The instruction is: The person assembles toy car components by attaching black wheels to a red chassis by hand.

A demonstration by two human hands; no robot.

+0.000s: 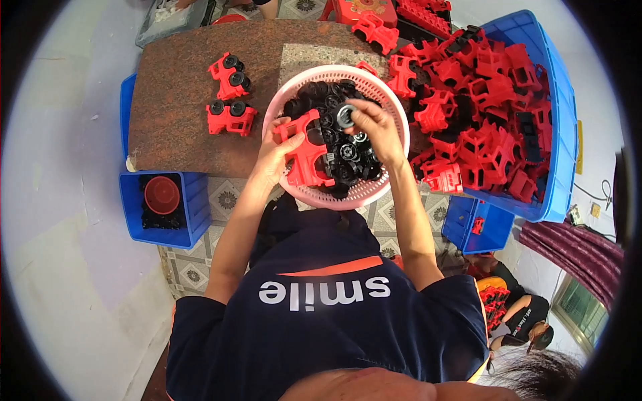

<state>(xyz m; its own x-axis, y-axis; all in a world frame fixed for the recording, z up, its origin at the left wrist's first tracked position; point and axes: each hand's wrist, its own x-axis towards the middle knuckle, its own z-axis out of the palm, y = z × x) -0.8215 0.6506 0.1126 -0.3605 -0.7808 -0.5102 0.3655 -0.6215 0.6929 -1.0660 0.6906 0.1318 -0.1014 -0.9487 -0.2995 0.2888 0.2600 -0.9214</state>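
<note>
Over a pink round basket (396,113) full of black toy wheels (348,152), my left hand (275,152) is closed around a red plastic toy car body (306,160). The body is tilted, and no wheel shows fitted on the part I can see. My right hand (376,125) pinches a black toy wheel (346,116) with a grey rim, held just above the pile and to the right of the car body, apart from it. Some fingers of the left hand are hidden behind the body.
Two red toy cars with black wheels (231,118) sit on the brown table (180,87) at left. A large blue crate (563,113) heaped with red car bodies (491,93) stands at right. A blue bin (200,200) is at lower left. Another person (531,317) works at lower right.
</note>
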